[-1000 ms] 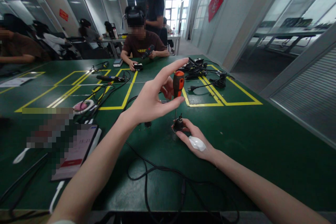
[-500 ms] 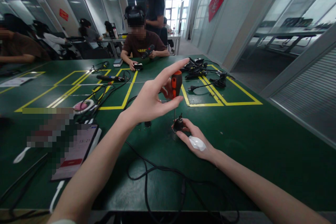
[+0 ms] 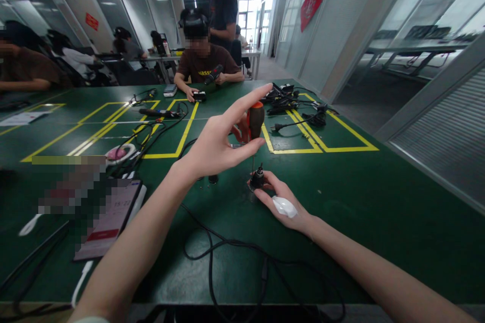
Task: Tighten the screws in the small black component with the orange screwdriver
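Head view: the screwdriver [image 3: 257,123] has rotated in our loosely curled left grip [image 3: 217,144], suggesting turning continues; our right grip [image 3: 279,193] pinches the black part [image 3: 258,179].

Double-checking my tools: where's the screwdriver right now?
In the head view, just right of centre, the screwdriver stands upright in the left grip, above the black part in the right grip.

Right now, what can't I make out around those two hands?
All in the head view:
Tip of the screwdriver: too small to tell whether it sits behind or in the black part.
Base of the black part: partly covered by the right hand.
Left hand: its curled fingers are partly behind the screwdriver.
Phone: pixelation masks some of it.
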Motion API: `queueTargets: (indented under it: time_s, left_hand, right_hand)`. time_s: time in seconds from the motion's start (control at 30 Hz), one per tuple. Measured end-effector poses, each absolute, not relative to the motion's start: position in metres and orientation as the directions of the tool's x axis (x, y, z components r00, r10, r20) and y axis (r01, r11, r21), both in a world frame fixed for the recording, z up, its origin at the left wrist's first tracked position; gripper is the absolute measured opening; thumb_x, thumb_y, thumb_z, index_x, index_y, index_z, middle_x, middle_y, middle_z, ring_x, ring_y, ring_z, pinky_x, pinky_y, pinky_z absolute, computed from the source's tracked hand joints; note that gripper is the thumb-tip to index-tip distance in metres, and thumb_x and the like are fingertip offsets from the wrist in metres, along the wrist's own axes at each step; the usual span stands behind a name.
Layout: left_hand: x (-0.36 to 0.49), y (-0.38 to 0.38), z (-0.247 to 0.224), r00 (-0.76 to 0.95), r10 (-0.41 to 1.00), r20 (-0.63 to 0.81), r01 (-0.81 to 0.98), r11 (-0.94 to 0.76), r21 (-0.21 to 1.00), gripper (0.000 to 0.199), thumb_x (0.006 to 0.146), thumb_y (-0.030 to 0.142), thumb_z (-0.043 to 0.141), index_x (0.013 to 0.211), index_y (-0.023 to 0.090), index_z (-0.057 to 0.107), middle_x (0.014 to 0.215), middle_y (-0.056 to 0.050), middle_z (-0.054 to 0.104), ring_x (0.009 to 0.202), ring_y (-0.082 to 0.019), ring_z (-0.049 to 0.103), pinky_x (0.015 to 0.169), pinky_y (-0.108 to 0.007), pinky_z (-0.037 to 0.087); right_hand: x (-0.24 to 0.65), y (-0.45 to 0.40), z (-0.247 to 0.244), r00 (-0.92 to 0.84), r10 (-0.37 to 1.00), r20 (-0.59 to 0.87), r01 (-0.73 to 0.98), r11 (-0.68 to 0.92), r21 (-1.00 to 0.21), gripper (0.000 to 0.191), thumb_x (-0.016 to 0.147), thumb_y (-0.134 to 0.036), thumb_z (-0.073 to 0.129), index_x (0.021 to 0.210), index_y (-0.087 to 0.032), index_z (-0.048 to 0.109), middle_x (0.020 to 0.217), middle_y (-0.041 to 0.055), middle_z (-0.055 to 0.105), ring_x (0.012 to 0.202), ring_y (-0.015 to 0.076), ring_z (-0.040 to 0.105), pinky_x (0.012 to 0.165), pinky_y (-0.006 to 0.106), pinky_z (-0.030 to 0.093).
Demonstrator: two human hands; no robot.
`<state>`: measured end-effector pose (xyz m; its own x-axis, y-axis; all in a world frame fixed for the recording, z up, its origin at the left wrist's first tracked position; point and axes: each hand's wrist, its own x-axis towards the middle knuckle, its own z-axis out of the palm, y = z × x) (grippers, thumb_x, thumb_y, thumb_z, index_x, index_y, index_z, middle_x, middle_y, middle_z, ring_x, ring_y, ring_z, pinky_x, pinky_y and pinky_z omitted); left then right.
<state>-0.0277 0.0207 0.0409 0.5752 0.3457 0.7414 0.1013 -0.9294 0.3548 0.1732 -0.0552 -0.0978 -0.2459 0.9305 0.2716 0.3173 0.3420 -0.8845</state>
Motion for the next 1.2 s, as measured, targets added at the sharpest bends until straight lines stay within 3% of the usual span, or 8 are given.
queueTargets:
  time_s: [0.1,0.27,0.4,0.5,0.73,0.9,1.1,1.2]
  left_hand:
    - [-0.0277,0.0198,0.0415,0.568,0.330,0.754,0.107,-0.938,0.331,0.068,0.094,0.036,0.069,0.155,0.037,0.040,0.142,-0.005,0.062,0.080,-0.014,0.069,0.065,-0.029,0.063]
    - [-0.0284,0.0135,0.0466,0.598,0.336,0.728,0.106,-0.933,0.344,0.066,0.096,0.024,0.057,0.158,0.035,0.036,0.131,-0.003,0.069,0.088,-0.015,0.071,0.071,-0.028,0.063]
    - [-0.0279,0.0175,0.0439,0.576,0.331,0.748,0.101,-0.936,0.336,0.067,0.095,0.030,0.064,0.157,0.036,0.038,0.120,-0.002,0.071,0.077,-0.014,0.068,0.063,-0.027,0.060]
    - [-0.0275,0.0198,0.0418,0.546,0.345,0.763,0.124,-0.934,0.334,0.066,0.092,0.035,0.071,0.153,0.034,0.044,0.126,-0.004,0.070,0.069,-0.011,0.063,0.059,-0.026,0.059]
    - [-0.0275,0.0142,0.0462,0.578,0.337,0.743,0.103,-0.934,0.342,0.063,0.096,0.030,0.060,0.156,0.035,0.040,0.122,-0.003,0.072,0.080,-0.014,0.069,0.063,-0.025,0.060]
    - [-0.0276,0.0189,0.0433,0.559,0.326,0.762,0.122,-0.942,0.313,0.069,0.093,0.038,0.069,0.156,0.037,0.039,0.136,-0.005,0.067,0.072,-0.011,0.065,0.059,-0.026,0.059]
    - [-0.0282,0.0143,0.0447,0.567,0.344,0.749,0.135,-0.935,0.327,0.064,0.095,0.037,0.065,0.155,0.035,0.041,0.114,-0.003,0.072,0.075,-0.015,0.068,0.062,-0.029,0.061]
    - [-0.0276,0.0140,0.0445,0.574,0.345,0.742,0.113,-0.932,0.346,0.066,0.097,0.033,0.060,0.158,0.037,0.034,0.124,-0.003,0.071,0.077,-0.015,0.069,0.062,-0.029,0.061]
  right_hand:
    - [0.1730,-0.0552,-0.0965,-0.246,0.933,0.263,0.326,0.335,-0.884,0.034,0.096,-0.034,0.061,0.127,-0.022,0.059,0.124,0.0106,0.075,0.104,0.0264,0.075,0.096,0.045,0.061]
    - [0.1717,-0.0549,-0.0954,-0.244,0.929,0.280,0.338,0.352,-0.873,0.033,0.095,-0.032,0.060,0.126,-0.022,0.060,0.123,0.0105,0.076,0.104,0.0261,0.075,0.096,0.045,0.061]
    - [0.1714,-0.0553,-0.0966,-0.237,0.928,0.286,0.332,0.354,-0.874,0.032,0.095,-0.033,0.060,0.125,-0.023,0.061,0.122,0.0104,0.076,0.104,0.0267,0.075,0.096,0.046,0.061]
    - [0.1716,-0.0559,-0.0965,-0.237,0.930,0.281,0.320,0.348,-0.881,0.032,0.096,-0.033,0.060,0.126,-0.023,0.060,0.122,0.0108,0.076,0.104,0.0268,0.075,0.096,0.046,0.061]
    - [0.1722,-0.0553,-0.0956,-0.246,0.927,0.283,0.326,0.354,-0.876,0.032,0.096,-0.032,0.061,0.126,-0.023,0.060,0.124,0.0104,0.076,0.105,0.0267,0.074,0.097,0.046,0.061]
    - [0.1728,-0.0547,-0.0977,-0.250,0.927,0.280,0.331,0.354,-0.875,0.034,0.097,-0.034,0.060,0.128,-0.022,0.059,0.124,0.0107,0.075,0.104,0.0264,0.075,0.096,0.045,0.061]
    - [0.1728,-0.0556,-0.0948,-0.260,0.920,0.292,0.319,0.368,-0.874,0.032,0.097,-0.033,0.060,0.127,-0.023,0.060,0.125,0.0105,0.075,0.108,0.0263,0.074,0.097,0.045,0.060]
    - [0.1724,-0.0555,-0.0950,-0.247,0.925,0.289,0.321,0.359,-0.876,0.032,0.096,-0.033,0.060,0.126,-0.023,0.061,0.123,0.0100,0.076,0.107,0.0265,0.074,0.097,0.046,0.060]
